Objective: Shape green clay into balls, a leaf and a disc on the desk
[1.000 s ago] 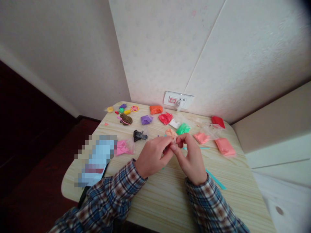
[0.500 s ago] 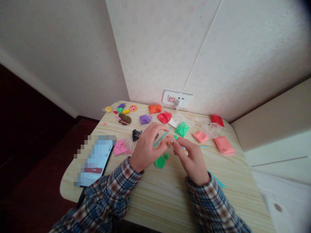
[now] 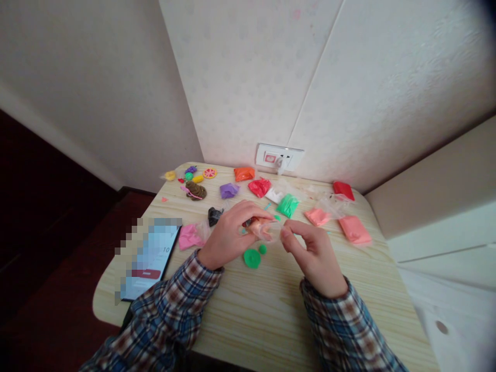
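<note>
My left hand (image 3: 232, 232) is closed around a small clear plastic bag (image 3: 267, 230) with peach-orange clay inside. The bag's loose end points right, towards my right hand (image 3: 312, 253). The thumb and forefinger of my right hand are pinched together right beside that end; whether they grip its edge or a small bit of something does not show. On the table below the bag lie a flat green clay disc (image 3: 251, 258) and a small green ball (image 3: 263, 249).
Bagged clay lies around the wooden table (image 3: 248, 320): pink (image 3: 191, 236), purple (image 3: 229, 190), red (image 3: 259, 187), green (image 3: 287, 205) and salmon (image 3: 355, 229). A brown coiled clay figure (image 3: 195, 190) stands back left. A phone (image 3: 153, 258) lies at left. A wall socket (image 3: 279, 157) is behind.
The right hand has drawn slightly right, away from the left. The bag shows more fully between them, its clear end spread wider. My view has shifted a little.
</note>
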`<state>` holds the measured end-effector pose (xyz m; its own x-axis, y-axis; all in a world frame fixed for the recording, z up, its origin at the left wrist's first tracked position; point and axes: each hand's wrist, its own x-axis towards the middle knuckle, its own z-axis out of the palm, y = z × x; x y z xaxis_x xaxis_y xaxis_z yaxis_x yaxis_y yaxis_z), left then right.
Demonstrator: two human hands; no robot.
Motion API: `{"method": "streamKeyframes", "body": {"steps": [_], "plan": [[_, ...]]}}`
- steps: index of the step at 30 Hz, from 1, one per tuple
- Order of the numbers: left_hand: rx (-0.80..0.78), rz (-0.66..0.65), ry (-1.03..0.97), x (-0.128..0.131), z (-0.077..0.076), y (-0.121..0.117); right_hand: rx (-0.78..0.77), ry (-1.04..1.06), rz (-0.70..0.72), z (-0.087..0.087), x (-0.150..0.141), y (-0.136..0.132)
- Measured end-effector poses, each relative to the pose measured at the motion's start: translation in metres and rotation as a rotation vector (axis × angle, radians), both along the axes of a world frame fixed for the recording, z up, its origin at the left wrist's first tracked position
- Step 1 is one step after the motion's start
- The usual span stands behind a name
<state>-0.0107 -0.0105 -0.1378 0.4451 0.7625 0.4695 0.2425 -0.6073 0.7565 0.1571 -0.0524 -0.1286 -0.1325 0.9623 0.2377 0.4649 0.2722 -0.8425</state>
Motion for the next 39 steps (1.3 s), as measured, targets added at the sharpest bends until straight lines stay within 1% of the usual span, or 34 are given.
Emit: {"method": "streamKeyframes", "body": {"steps": [3, 5, 7, 8, 9, 11, 14, 16, 18, 21, 23, 25, 29, 31, 33, 35, 37, 39], "plan": [[-0.018, 0.003, -0.007, 0.002, -0.003, 0.001, -0.005, -0.032, -0.018, 0.002, 0.002, 0.001], [-0.039, 0.011, 0.033, 0.003, -0.004, 0.001, -0.032, -0.024, 0.028, 0.002, 0.008, 0.004], [-0.05, 0.047, 0.06, 0.003, -0.006, 0.001, -0.059, -0.019, 0.064, -0.001, 0.022, 0.008], [-0.053, 0.078, 0.057, 0.003, -0.006, 0.001, -0.056, -0.027, 0.05, -0.004, 0.032, 0.01], [-0.055, 0.116, 0.043, 0.002, -0.006, 0.001, -0.039, -0.051, 0.003, -0.008, 0.043, 0.012], [-0.066, 0.18, -0.008, -0.001, -0.007, 0.002, 0.021, -0.179, -0.125, -0.02, 0.066, 0.016], [-0.106, 0.185, -0.068, -0.003, -0.009, 0.003, -0.011, -0.468, -0.189, -0.041, 0.089, 0.017], [-0.141, 0.177, -0.073, -0.003, -0.01, 0.004, -0.039, -0.613, -0.216, -0.052, 0.092, 0.016], [-0.194, 0.183, -0.071, 0.0, -0.012, 0.004, -0.03, -0.698, -0.233, -0.058, 0.089, 0.015], [-0.289, 0.174, -0.091, 0.003, -0.014, 0.005, 0.006, -0.705, -0.218, -0.06, 0.084, 0.016], [-0.329, 0.164, -0.097, 0.004, -0.014, 0.005, 0.005, -0.636, -0.191, -0.056, 0.084, 0.017], [-0.354, 0.166, -0.102, 0.004, -0.013, 0.005, 0.003, -0.493, -0.16, -0.048, 0.083, 0.017], [-0.385, 0.195, -0.12, 0.004, -0.01, 0.004, 0.002, -0.122, -0.127, -0.021, 0.069, 0.011], [-0.384, 0.213, -0.119, 0.004, -0.01, 0.004, 0.055, -0.018, -0.137, -0.005, 0.055, 0.005], [-0.374, 0.239, -0.111, 0.003, -0.011, 0.004, 0.112, -0.024, -0.133, 0.008, 0.042, -0.001], [-0.36, 0.268, -0.094, 0.003, -0.012, 0.003, 0.147, -0.107, -0.123, 0.018, 0.031, -0.006], [-0.338, 0.292, -0.064, 0.003, -0.012, 0.003, 0.181, -0.213, -0.105, 0.023, 0.022, -0.01], [-0.305, 0.314, -0.021, 0.002, -0.012, 0.002, 0.215, -0.316, -0.092, 0.025, 0.015, -0.012]]}}
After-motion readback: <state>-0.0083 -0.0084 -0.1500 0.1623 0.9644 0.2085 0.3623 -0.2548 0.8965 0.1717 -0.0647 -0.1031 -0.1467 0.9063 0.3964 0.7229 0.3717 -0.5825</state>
